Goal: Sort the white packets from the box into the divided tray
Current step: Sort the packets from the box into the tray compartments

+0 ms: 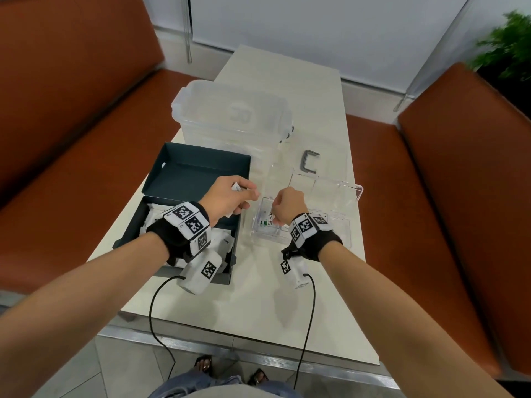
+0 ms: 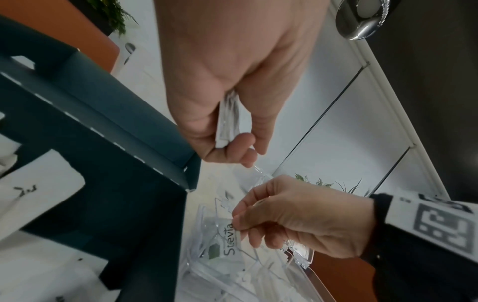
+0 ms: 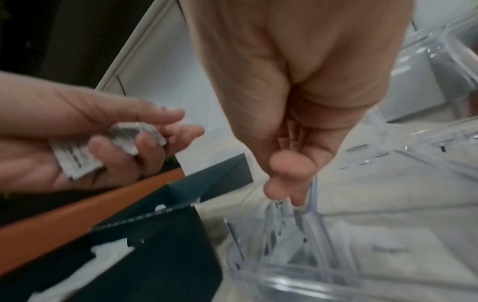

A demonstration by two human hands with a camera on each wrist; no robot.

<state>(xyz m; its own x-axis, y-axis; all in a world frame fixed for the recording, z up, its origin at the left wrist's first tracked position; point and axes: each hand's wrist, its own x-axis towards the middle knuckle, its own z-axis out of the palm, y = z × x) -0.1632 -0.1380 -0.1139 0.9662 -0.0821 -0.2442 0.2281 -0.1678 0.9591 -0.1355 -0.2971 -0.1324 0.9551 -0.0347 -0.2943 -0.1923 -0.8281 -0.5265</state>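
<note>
Holding a small stack of white packets (image 2: pixel 227 120), the left hand (image 1: pixel 227 198) hovers above the right edge of the dark box (image 1: pixel 184 179), fingers curled round the stack. The right hand (image 1: pixel 287 206) reaches down into the near-left compartment of the clear divided tray (image 1: pixel 344 193), thumb and fingertips pinched on a single packet marked "Stevia" (image 2: pixel 230 238). The hands sit near each other but do not touch.

Step in hand, by the look of it: placing one packet into its compartment while the left hand keeps the supply. More packets remain in the box (image 1: pixel 221 242). The next move likely calls for letting go, then drawing the next packet off the left hand's stack.

The left wrist view shows the printed word and the pinch; the head view hides the fingertips behind the back of the hand. The right wrist view, blurred, shows the stack fanned across the left palm. Only the head view shows the lidded clear tub (image 1: pixel 232 116) behind.
</note>
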